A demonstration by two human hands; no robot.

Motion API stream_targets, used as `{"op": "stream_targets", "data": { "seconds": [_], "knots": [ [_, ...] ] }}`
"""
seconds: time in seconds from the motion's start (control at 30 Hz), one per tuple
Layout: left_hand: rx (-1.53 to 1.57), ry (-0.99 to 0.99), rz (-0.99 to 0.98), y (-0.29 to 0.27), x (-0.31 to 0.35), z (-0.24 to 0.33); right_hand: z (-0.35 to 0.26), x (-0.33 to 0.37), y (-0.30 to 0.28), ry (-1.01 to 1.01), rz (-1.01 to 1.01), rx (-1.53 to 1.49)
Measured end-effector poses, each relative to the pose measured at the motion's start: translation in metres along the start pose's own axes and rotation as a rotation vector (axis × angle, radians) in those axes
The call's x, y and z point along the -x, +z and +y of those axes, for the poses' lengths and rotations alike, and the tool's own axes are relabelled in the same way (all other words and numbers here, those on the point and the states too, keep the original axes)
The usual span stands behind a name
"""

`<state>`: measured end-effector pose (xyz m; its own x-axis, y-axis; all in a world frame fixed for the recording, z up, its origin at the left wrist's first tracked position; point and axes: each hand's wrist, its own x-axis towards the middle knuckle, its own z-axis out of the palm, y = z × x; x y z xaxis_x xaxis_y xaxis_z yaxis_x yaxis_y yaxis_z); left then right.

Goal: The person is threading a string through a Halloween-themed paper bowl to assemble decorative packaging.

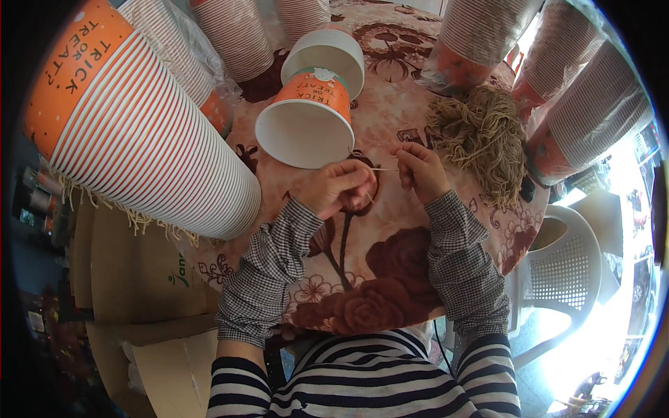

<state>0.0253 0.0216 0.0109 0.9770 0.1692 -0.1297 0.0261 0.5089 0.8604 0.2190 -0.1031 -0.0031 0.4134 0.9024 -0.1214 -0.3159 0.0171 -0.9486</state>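
A thin pale string (385, 169) runs between my two hands, just in front of an orange paper bucket. My left hand (334, 189) is closed and pinches one part of it, with a short end hanging below the fingers. My right hand (422, 171) pinches the string between thumb and forefinger, a little to the right. The orange paper bucket (315, 92) lies on its side with its white open mouth toward me, its rim close to my left fingers. Whether the string is fixed to that rim I cannot tell. Another white bucket (352, 52) lies behind it.
A tall stack of nested orange buckets (150, 129) leans at the left. Wrapped bucket stacks (481, 35) stand around the far side. A tangled heap of beige strings (484, 143) lies right on the flowered tablecloth (390, 258). A white plastic chair (564, 279) and a cardboard box (139, 272) flank the table.
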Motion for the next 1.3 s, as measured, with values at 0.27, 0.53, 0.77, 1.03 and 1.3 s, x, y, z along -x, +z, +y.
{"op": "stream_targets", "data": {
  "seconds": [0.27,0.53,0.77,1.03,1.3],
  "knots": [
    [0.245,0.383,-0.138,-0.037,0.023,0.026,0.003,-0.006,-0.006,-0.090,0.192,0.525],
    [-0.343,0.054,0.154,0.003,0.021,0.027,0.006,-0.007,-0.008,-0.486,0.414,0.687],
    [-0.506,-0.004,0.148,0.018,0.012,0.002,-0.017,0.026,0.040,-0.153,-0.190,0.302],
    [-0.159,-0.103,0.182,-0.010,0.009,0.008,-0.004,0.011,0.015,-0.163,-0.215,0.571],
    [-0.380,-0.113,0.218,-0.002,0.010,0.005,-0.012,0.021,0.035,-0.089,-0.243,0.523]
  ]
}}
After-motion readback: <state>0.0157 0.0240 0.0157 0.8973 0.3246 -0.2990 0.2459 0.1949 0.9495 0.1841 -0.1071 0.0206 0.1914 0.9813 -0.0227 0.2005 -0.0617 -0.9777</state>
